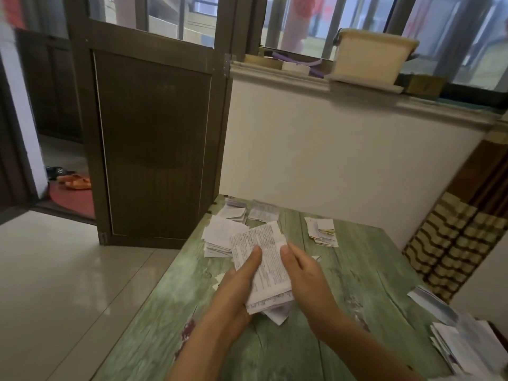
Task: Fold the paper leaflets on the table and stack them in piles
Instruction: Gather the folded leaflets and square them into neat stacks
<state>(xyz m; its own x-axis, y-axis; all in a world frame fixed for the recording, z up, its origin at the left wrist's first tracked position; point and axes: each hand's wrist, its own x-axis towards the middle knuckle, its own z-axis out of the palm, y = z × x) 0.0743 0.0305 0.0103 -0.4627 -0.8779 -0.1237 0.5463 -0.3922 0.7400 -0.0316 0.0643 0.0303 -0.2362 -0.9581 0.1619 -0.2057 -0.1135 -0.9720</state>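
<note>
A bundle of white printed leaflets [268,265] is lifted over the green table [343,312]. My left hand [237,281] grips the bundle's left edge, thumb on top. My right hand [299,270] holds its right edge, thumb pressed on the print. Folded piles lie further back: one at the left [217,239], two near the far edge [235,211] [264,211], and one to the right [323,232]. A loose heap of leaflets [464,345] sits at the table's near right corner.
A brown door panel [154,147] stands open left of the table, over a pale tiled floor [55,270]. Behind the table is a cream wall with a window sill holding a beige planter [371,55]. A patterned curtain [450,243] hangs at the right.
</note>
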